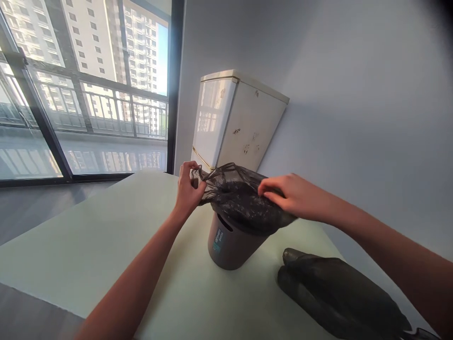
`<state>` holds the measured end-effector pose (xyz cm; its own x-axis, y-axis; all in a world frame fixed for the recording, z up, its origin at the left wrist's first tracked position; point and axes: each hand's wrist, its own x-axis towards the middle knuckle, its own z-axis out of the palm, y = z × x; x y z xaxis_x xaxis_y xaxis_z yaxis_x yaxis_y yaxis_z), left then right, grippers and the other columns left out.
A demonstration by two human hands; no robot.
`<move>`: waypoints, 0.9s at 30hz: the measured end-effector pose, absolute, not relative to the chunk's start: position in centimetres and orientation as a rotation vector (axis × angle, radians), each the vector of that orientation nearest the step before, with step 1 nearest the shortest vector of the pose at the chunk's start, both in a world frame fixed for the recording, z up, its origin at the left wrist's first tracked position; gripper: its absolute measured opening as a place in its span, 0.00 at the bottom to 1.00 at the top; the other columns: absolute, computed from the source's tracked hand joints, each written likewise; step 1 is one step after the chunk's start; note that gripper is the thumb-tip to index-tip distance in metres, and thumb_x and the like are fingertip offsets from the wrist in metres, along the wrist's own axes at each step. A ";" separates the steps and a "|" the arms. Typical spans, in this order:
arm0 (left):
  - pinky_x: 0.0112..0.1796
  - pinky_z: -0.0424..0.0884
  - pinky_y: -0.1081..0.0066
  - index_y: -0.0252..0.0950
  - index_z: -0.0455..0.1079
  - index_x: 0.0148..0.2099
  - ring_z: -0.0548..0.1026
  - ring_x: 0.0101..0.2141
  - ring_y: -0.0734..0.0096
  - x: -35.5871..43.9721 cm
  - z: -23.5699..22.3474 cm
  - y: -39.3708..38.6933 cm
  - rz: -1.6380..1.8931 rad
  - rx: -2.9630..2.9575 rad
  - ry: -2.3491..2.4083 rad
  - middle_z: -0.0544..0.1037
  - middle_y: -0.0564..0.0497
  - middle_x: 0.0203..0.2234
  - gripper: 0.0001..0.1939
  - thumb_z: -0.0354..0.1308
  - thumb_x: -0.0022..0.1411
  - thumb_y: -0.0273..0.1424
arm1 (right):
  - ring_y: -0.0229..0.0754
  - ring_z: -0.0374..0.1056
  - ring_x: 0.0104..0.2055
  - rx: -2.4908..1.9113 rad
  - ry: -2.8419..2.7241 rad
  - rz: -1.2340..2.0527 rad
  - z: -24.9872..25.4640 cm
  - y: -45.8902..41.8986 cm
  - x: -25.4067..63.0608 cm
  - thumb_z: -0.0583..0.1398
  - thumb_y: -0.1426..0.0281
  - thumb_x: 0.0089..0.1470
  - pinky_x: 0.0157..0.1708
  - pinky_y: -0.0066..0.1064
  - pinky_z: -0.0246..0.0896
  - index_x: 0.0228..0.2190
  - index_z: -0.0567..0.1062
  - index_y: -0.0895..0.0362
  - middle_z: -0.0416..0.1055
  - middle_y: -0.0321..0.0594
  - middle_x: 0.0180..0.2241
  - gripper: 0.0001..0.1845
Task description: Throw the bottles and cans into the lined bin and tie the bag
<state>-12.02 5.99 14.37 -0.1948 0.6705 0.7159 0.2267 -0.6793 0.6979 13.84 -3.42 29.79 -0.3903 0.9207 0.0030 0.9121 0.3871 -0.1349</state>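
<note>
Black plastic bag (247, 204) covers the mouth of the grey bin (228, 248), which stands, a little tilted in the view, on the pale green table (102, 236). Taking the bin as clock centre, from left to right: at ten o'clock is the glass window (106, 104). At eleven, the left hand (190, 188) is pinching the gathered bag edge between thumb and fingers. At twelve, behind, stands the white refrigerator (244, 123). Toward two, the right hand (285, 192) has fingers bent, grasping the bag's other side. At four lies a dark plastic bundle (336, 293).
</note>
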 end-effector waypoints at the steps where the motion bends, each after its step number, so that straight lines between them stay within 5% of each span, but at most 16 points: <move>1: 0.27 0.61 0.74 0.41 0.68 0.49 0.64 0.27 0.79 -12.1 14.0 5.5 1.941 1.780 0.966 0.70 0.49 0.46 0.19 0.57 0.57 0.18 | 0.39 0.69 0.26 -1.760 -2.479 0.179 29.7 -4.6 14.9 0.54 0.64 0.64 0.26 0.31 0.57 0.40 0.81 0.51 0.78 0.37 0.30 0.15; 6: 0.25 0.61 0.73 0.36 0.79 0.35 0.61 0.24 0.84 -12.8 11.7 4.7 1.847 1.982 0.857 0.68 0.45 0.51 0.10 0.57 0.64 0.22 | 0.47 0.78 0.34 -1.943 -2.361 0.189 26.3 -7.6 19.4 0.50 0.67 0.64 0.32 0.34 0.68 0.39 0.82 0.51 0.82 0.41 0.36 0.19; 9: 0.29 0.67 0.71 0.37 0.82 0.41 0.67 0.30 0.76 -12.8 10.6 5.3 1.734 2.007 0.881 0.70 0.44 0.50 0.09 0.60 0.67 0.29 | 0.54 0.79 0.44 -1.921 -2.248 0.004 24.4 -6.9 20.9 0.55 0.64 0.62 0.40 0.40 0.72 0.55 0.77 0.51 0.82 0.45 0.47 0.22; 14: 0.46 0.72 0.63 0.38 0.81 0.48 0.70 0.44 0.62 -12.3 10.3 6.8 1.519 1.986 0.938 0.70 0.45 0.41 0.15 0.59 0.70 0.41 | 0.55 0.78 0.49 -1.777 -2.309 0.466 24.2 -2.9 21.4 0.67 0.62 0.52 0.45 0.42 0.76 0.75 0.46 0.47 0.76 0.47 0.57 0.57; 17: 0.41 0.71 0.66 0.35 0.77 0.34 0.68 0.39 0.65 -12.4 9.3 7.5 1.258 1.944 0.853 0.68 0.48 0.34 0.25 0.54 0.71 0.50 | 0.57 0.69 0.63 -1.522 -2.384 0.912 23.3 0.1 21.5 0.73 0.63 0.44 0.57 0.40 0.71 0.75 0.42 0.47 0.67 0.46 0.66 0.68; 19: 0.31 0.66 0.71 0.34 0.69 0.28 0.64 0.32 0.70 -12.6 8.0 7.8 1.077 1.842 0.778 0.64 0.50 0.29 0.30 0.51 0.70 0.55 | 0.57 0.65 0.67 -1.390 -2.361 1.108 21.8 1.7 21.7 0.76 0.66 0.38 0.61 0.39 0.68 0.74 0.51 0.47 0.64 0.46 0.68 0.67; 23: 0.22 0.52 0.77 0.37 0.63 0.34 0.53 0.23 0.77 -12.6 5.3 7.8 0.893 1.609 0.694 0.56 0.58 0.24 0.28 0.53 0.67 0.59 | 0.57 0.74 0.55 -1.377 -2.160 1.432 17.9 2.6 21.9 0.76 0.67 0.35 0.52 0.41 0.74 0.61 0.73 0.52 0.78 0.47 0.54 0.49; 27: 0.22 0.59 0.76 0.37 0.68 0.34 0.57 0.23 0.76 -12.4 4.6 7.3 0.936 1.666 0.618 0.59 0.57 0.22 0.27 0.57 0.65 0.58 | 0.55 0.76 0.51 -1.446 -2.048 1.500 16.1 1.3 21.8 0.75 0.69 0.35 0.49 0.41 0.76 0.47 0.80 0.56 0.81 0.44 0.44 0.32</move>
<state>-12.42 7.28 4.60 0.5564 0.7853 0.2716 -0.0588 -0.2888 0.9556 21.83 1.32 16.14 -0.4920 0.7977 -0.3489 0.5732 -0.0048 -0.8194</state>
